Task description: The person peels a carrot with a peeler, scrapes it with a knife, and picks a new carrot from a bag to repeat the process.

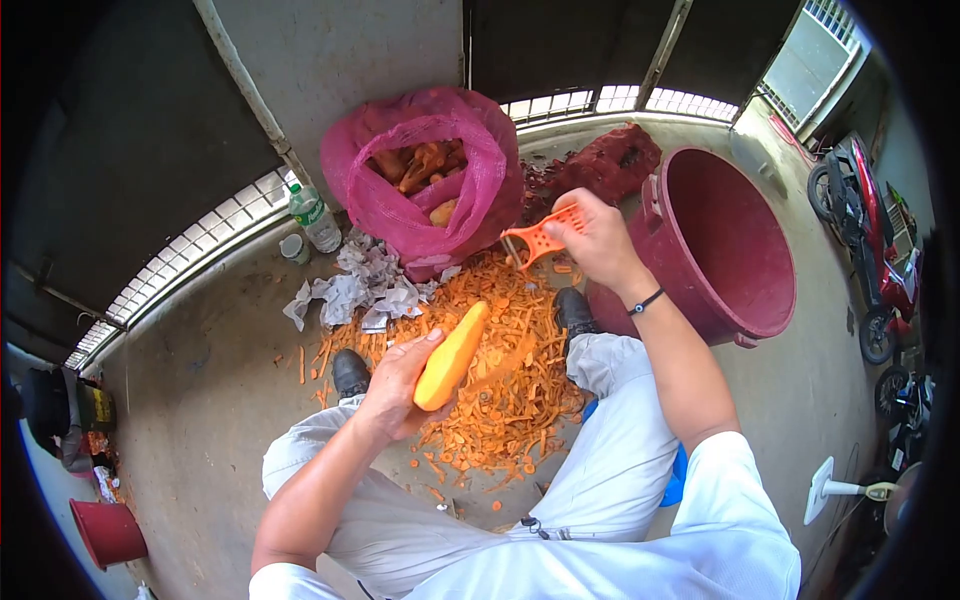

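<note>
A peeled, smooth orange carrot (452,358) lies in my left hand (398,385), the fingers wrapped round its lower part and its other end pointing up and away. My right hand (598,240) grips an orange peeler (545,236) by its handle, raised apart from the carrot, with the blade end toward the left. Below both hands, a wide heap of orange peelings (500,400) covers the floor between my shoes. Beyond them stands an open pink mesh sack (490,170) with carrots (425,165) inside.
A large dark red tub (725,245) stands at the right, beside a red mesh sack (615,165). Crumpled paper (365,280), a plastic bottle (316,219) and a cup (294,249) are left of the pink sack. Motorcycles (875,240) stand far right; a red bucket (108,533) is lower left.
</note>
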Tool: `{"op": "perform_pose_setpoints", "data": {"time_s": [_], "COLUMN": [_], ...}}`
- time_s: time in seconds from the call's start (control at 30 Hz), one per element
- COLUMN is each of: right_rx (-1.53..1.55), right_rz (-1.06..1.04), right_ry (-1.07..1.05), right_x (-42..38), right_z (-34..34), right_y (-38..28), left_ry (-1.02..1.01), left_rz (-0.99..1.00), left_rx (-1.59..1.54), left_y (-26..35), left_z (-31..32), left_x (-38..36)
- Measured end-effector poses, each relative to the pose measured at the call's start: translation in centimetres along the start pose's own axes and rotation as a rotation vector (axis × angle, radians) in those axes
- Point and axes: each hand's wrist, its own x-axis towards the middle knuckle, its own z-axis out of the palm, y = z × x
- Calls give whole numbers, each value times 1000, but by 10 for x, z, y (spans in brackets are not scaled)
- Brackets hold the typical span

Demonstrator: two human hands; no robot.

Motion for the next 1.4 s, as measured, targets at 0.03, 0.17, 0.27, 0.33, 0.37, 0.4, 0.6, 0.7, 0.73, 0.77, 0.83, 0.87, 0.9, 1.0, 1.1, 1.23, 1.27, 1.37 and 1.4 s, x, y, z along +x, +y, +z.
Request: {"op": "perform_pose_setpoints", "data": {"time_s": [0.03,0.17,0.27,0.33,0.37,0.4,0.6,0.7,0.73,0.77,0.83,0.87,0.9,1.0,1.1,1.23,1.27,1.37,1.4], "right_rx": [114,514,496,410,318,317,198,78,-94,-98,-65,-66,97,456,411,255,241,256,265], "right_rz": [34,23,37,-19,-79,-77,-138,-99,-103,-38,57,54,34,10,-57,-189,-178,-101,-75], "right_ry": [20,-141,-366,-388,-414,-408,-404,-207,-142,-84,-6,-7,-30,-193,-372,-396,-400,-317,-229], "right_x": [-1,-26,-50,-54,-55,-55,-46,-20,-8,-2,3,0,-6,-34,-50,-52,-51,-40,-33], "right_z": [0,15,35,43,45,46,37,18,5,-2,-7,-6,1,20,38,45,45,34,29], "right_y": [0,-41,-73,-78,-80,-81,-79,-42,-27,-4,0,2,-8,-56,-72,-73,-73,-62,-54], "left_ry": [-15,-30,-57,49,63,59,61,-52,-98,-145,-121,-89,-86,-52,22,92,68,-14,-16], "left_rz": [-37,-96,-101,-51,-28,-31,24,42,64,87,80,70,11,17,18,52,53,98,99], "left_rx": [-61,-256,-297,-255,-245,-241,-163,-120,-64,-6,-40,-86,-140,-224,-210,-197,-198,-151,-150], "left_y": [1,-3,-6,-8,-10,-11,-16,-16,-17,-15,-9,-7,-7,-9,-9,-13,-13,-10,-11], "left_z": [-2,-12,-15,-8,-7,-6,-7,-10,-12,-13,-6,-5,-8,-11,-6,-2,-3,0,-2], "left_x": [2,15,20,19,19,19,14,7,6,5,3,3,6,17,18,15,15,9,7]}}
